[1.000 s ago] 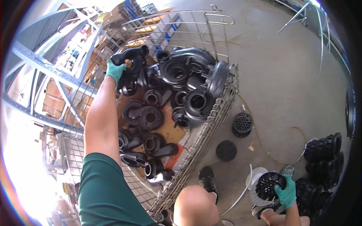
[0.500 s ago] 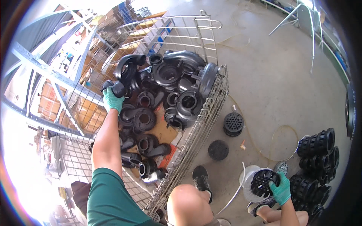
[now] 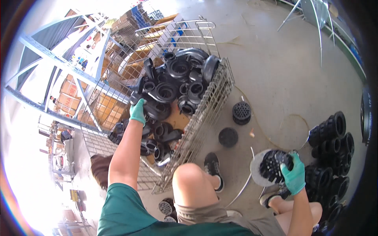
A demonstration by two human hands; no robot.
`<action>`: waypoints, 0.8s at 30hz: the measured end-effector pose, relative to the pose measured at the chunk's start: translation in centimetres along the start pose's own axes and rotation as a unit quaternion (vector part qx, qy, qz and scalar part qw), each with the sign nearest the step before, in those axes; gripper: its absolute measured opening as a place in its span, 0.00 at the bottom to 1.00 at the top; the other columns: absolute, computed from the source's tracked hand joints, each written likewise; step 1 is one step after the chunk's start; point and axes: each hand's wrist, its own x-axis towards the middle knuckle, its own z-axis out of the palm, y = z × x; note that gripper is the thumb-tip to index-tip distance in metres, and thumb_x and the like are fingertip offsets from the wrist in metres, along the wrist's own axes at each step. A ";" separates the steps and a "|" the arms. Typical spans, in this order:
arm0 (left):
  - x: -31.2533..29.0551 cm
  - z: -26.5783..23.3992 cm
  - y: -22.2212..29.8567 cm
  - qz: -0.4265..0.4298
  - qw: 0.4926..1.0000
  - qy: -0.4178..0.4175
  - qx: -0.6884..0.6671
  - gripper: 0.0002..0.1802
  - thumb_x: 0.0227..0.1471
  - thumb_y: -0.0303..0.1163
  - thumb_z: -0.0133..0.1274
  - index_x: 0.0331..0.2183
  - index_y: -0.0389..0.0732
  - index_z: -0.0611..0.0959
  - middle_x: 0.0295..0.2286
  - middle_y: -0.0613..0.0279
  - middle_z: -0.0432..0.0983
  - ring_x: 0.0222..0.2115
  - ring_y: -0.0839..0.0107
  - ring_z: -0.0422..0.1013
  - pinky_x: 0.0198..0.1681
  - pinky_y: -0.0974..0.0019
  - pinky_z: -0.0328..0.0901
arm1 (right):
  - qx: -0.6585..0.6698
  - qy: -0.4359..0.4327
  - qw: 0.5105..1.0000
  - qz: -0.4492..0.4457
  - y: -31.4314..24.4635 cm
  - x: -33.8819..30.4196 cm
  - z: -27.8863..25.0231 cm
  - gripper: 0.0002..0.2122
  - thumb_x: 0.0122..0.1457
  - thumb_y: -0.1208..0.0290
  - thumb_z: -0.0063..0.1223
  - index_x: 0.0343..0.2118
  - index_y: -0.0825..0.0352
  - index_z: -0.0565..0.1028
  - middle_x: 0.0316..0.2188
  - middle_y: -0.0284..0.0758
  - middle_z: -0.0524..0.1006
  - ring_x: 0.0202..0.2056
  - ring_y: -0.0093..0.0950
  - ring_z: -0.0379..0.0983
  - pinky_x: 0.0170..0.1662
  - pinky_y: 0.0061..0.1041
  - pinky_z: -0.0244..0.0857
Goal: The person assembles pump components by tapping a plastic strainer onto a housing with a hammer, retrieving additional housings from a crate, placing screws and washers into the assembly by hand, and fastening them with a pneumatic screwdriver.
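My left hand, in a green glove, reaches into the wire cage at its left side. Its fingers are closed on a black snail-shaped pump casing among several similar black casings. Lower right, my gloved right hand grips the edge of a round black slotted strainer. The strainer is tilted over a round whitish disc-like seat or lid; whether they touch, I cannot tell. The right fingertips are partly hidden behind the strainer.
Black ribbed collars are stacked at the right. A perforated black strainer and a black disc rest on the floor near a thin hose. Metal shelving with cartons stands beyond the cage at the left.
My left hand has come lower and nearer the middle of the cage, with a large casing now lying flat beside it. The right hand still holds the strainer, now blurred and slightly higher in view.
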 end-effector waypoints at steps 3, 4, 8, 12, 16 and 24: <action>-5.4 1.8 2.7 -0.020 0.996 -0.089 0.000 0.12 0.45 0.30 0.63 0.36 0.47 0.83 0.27 0.68 0.77 0.29 0.71 0.75 0.28 0.66 0.70 | -0.007 0.032 0.999 -0.036 0.4 -1.7 -1.7 0.15 0.53 0.76 0.61 0.43 0.73 0.74 0.31 0.49 0.80 0.33 0.44 0.79 0.39 0.34 0.71; -7.3 2.2 4.1 0.014 0.989 -0.142 -0.029 0.15 0.45 0.29 0.62 0.39 0.45 0.81 0.30 0.67 0.78 0.30 0.70 0.76 0.29 0.65 0.72 | -0.014 0.048 0.997 -0.058 0.1 -2.0 -2.2 0.15 0.52 0.76 0.61 0.43 0.72 0.74 0.31 0.49 0.80 0.33 0.44 0.79 0.39 0.34 0.71; -16.6 4.7 11.6 0.183 0.883 -0.420 0.102 0.26 0.43 0.22 0.62 0.48 0.40 0.79 0.40 0.64 0.79 0.39 0.71 0.76 0.45 0.66 0.72 | -0.007 0.103 0.993 -0.064 -0.2 -3.0 -4.4 0.16 0.51 0.75 0.65 0.43 0.70 0.75 0.32 0.47 0.79 0.34 0.39 0.79 0.40 0.33 0.71; -29.2 10.1 14.5 0.255 0.756 -0.557 0.230 0.40 0.36 0.31 0.72 0.53 0.39 0.74 0.48 0.62 0.75 0.47 0.70 0.74 0.52 0.63 0.70 | 0.038 0.218 0.973 -0.071 0.4 -2.9 -7.8 0.10 0.57 0.76 0.61 0.41 0.68 0.75 0.27 0.32 0.75 0.31 0.19 0.67 0.37 0.23 0.66; -38.8 16.2 8.4 0.542 0.474 -0.595 0.356 0.36 0.31 0.35 0.72 0.46 0.41 0.77 0.40 0.56 0.74 0.41 0.58 0.75 0.48 0.56 0.70 | 0.095 0.316 0.944 -0.033 2.4 -3.9 -11.1 0.09 0.55 0.76 0.60 0.40 0.68 0.77 0.26 0.32 0.79 0.25 0.19 0.71 0.31 0.22 0.66; -46.8 21.7 -9.7 0.678 0.113 -0.644 0.337 0.15 0.47 0.33 0.55 0.41 0.49 0.82 0.40 0.69 0.75 0.41 0.62 0.72 0.42 0.56 0.68 | 0.211 0.387 0.896 -0.056 4.1 -5.7 -14.0 0.12 0.55 0.69 0.61 0.37 0.72 0.78 0.27 0.35 0.80 0.28 0.22 0.74 0.36 0.23 0.70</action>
